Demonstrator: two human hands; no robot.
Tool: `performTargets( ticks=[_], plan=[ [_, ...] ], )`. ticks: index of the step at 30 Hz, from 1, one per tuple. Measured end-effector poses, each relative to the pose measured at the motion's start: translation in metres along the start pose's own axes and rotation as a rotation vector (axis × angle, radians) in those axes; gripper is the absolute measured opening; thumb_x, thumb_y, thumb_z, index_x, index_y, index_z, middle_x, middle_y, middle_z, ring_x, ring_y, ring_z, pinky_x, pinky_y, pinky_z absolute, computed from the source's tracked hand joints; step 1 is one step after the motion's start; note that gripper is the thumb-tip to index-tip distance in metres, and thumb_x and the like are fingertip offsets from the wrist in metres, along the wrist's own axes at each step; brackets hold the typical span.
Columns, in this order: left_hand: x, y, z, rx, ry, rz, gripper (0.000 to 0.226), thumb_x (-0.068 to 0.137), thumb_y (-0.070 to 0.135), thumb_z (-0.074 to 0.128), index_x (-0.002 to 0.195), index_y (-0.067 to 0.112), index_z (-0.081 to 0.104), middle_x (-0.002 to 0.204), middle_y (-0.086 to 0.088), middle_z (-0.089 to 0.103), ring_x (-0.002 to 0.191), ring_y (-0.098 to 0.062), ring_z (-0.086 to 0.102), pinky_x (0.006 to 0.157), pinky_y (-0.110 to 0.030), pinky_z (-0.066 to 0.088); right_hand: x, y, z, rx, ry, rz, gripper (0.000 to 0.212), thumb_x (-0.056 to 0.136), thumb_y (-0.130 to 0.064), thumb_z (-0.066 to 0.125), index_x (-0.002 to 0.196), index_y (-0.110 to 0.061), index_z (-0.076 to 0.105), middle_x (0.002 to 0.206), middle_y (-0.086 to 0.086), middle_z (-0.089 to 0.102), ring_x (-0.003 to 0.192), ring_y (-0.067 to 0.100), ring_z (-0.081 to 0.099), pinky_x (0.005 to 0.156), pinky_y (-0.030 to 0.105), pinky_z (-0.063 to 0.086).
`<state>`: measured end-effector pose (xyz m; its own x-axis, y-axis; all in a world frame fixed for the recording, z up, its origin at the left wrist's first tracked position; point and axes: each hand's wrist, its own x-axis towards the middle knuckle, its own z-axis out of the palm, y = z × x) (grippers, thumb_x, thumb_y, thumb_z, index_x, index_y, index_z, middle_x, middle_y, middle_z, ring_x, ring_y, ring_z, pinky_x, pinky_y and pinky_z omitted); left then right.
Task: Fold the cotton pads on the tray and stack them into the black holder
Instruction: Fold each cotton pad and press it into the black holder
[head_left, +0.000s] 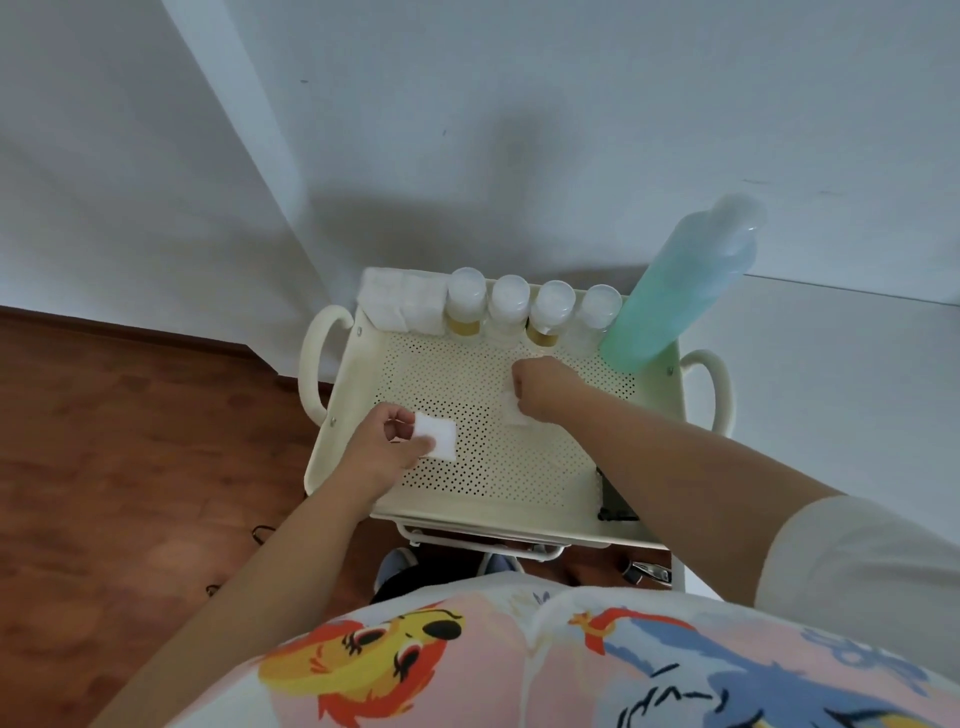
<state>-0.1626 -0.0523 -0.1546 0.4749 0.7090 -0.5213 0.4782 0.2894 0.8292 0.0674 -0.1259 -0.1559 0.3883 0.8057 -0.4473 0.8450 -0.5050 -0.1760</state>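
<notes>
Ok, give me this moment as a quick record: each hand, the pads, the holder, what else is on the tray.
left hand: pinches a white cotton pad above the tray's left side
right hand: fingers curled on a second pad, low over the tray middle
tray: cream, perforated, handles at both ends
black holder: at the near right edge, mostly hidden by the right forearm; contents cannot be seen
pad stack: far left corner
small bottles: four along the far edge
green bottle: far right corner
</notes>
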Motion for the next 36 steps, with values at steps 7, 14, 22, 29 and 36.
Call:
performTargets(
  ticks=[7,14,22,29,36],
  plan=[
    [0.001,0.016,0.010,-0.445,-0.064,-0.053,0.029,0.086,-0.008,0.061,0.103,0.016,0.065,0.100,-0.004,0.061,0.084,-0.015,0.058,0.067,-0.024,0.050,-0.050,0.034,-0.061,0.498,0.205,-0.044,0.024,0.083,-0.014,0.063,0.106,-0.023,0.065,0.082,-0.009,0.058,0.075,0.009,0.056,0.061,0.016,0.038],
    [-0.007,0.044,0.044,-0.410,-0.217,-0.033,0.011,0.092,0.009,0.061,0.103,0.010,0.065,0.098,-0.005,0.065,0.087,-0.015,0.058,0.065,-0.021,0.051,-0.171,0.105,-0.058,1.187,0.321,0.235,0.005,0.079,-0.009,0.072,0.077,-0.010,0.068,0.067,0.004,0.063,0.060,0.013,0.055,0.066,0.033,0.045],
    [-0.031,0.073,0.099,-0.247,-0.448,0.056,0.013,0.092,0.013,0.062,0.097,0.016,0.073,0.092,0.000,0.071,0.081,-0.013,0.059,0.065,-0.021,0.052,-0.217,0.092,-0.020,1.179,0.358,0.515,0.012,0.073,-0.032,0.079,0.066,-0.025,0.072,0.080,-0.014,0.069,0.071,-0.002,0.062,0.061,0.018,0.039],
    [-0.048,0.088,0.123,-0.202,-0.555,0.120,0.012,0.090,0.006,0.064,0.097,0.016,0.068,0.082,0.007,0.072,0.076,-0.007,0.063,0.063,-0.021,0.052,-0.213,0.099,-0.018,0.808,0.289,0.467,0.021,0.087,-0.033,0.064,0.067,-0.038,0.064,0.094,-0.008,0.058,0.096,0.020,0.053,0.076,0.030,0.044],
    [-0.065,0.100,0.156,-0.111,-0.592,0.122,0.022,0.090,-0.001,0.061,0.104,0.017,0.061,0.096,-0.002,0.069,0.082,-0.010,0.067,0.062,-0.020,0.053,-0.212,0.100,-0.013,0.641,0.340,0.467,0.012,0.084,-0.040,0.065,0.072,-0.036,0.063,0.101,-0.005,0.048,0.100,0.016,0.037,0.083,0.027,0.029]
  ],
)
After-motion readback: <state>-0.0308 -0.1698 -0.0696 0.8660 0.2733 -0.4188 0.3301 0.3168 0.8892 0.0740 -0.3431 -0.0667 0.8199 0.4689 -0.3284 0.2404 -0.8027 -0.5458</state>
